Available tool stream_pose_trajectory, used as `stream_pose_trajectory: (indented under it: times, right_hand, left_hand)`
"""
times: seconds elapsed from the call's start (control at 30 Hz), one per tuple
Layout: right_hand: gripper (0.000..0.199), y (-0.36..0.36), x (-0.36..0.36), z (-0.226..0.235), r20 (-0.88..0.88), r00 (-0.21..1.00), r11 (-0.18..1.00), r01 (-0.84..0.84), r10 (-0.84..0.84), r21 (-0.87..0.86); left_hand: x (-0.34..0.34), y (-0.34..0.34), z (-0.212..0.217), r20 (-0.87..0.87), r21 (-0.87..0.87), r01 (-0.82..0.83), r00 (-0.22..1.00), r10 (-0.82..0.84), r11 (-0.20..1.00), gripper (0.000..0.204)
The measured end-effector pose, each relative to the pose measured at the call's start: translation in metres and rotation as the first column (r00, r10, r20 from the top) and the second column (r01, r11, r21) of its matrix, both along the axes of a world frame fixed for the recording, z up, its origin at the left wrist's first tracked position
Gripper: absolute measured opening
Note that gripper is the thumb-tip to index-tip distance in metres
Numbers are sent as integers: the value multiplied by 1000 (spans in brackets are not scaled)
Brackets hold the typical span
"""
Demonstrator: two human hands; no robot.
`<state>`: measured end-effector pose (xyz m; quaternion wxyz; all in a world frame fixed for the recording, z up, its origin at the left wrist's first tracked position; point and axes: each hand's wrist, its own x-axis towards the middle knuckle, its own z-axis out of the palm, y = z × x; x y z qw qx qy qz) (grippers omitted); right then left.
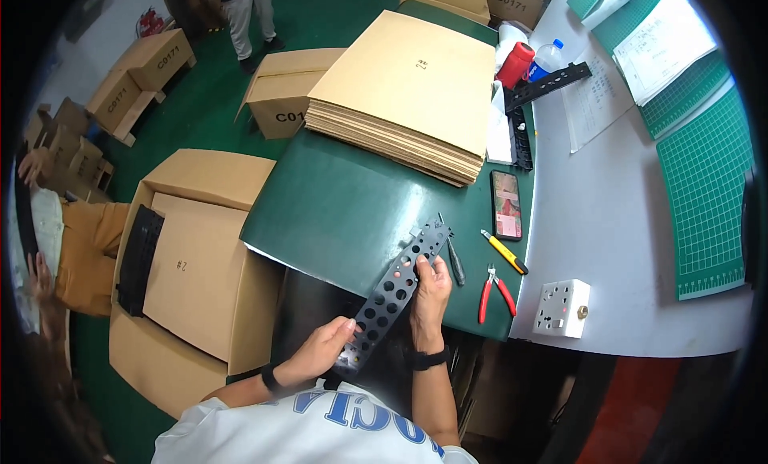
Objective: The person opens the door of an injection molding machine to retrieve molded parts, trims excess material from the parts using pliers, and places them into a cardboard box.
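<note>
Both hands grip a long black plastic strip full of round holes [398, 288] — left hand [320, 352] with fingers curled around its near end, right hand [430, 292] clamped at mid-length. Just beyond the right fingertips lie red-handled pliers [496, 290] and a yellow-handled cutter [504, 252] on the green mat [344, 208].

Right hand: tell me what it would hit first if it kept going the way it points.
The right hand points up the black perforated strip it holds; beyond that, probably the stack of cardboard sheets, though depth is unclear.
</note>
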<state>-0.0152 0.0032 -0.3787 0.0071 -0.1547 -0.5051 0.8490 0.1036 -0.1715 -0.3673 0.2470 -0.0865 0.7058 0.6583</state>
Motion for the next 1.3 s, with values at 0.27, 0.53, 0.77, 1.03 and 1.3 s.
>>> stream_pose_trajectory:
  times: [0.27,0.53,0.77,1.03,1.3]
  right_hand:
    - [16,0,-4,-12,70,998,998,-8,3,69]
    - [16,-5,-5,-13,35,999,1000,-3,3,20]
    - [18,-10,-10,-14,8,1000,1000,-6,6,3]
    - [49,12,3,8,90,971,874,-237,220,424]
    - [69,129,42,10,22,999,-256,-31,-37,966]
  left_hand:
    - [-5,8,16,81,-84,70,995,-63,994,37]
    - [-11,4,20,19,-180,127,992,-126,975,36]
    - [-10,0,12,19,-152,125,992,-123,980,35]
    - [-15,1,-13,43,-52,19,999,-17,998,30]
    - [-24,7,-24,85,35,-52,995,49,998,29]
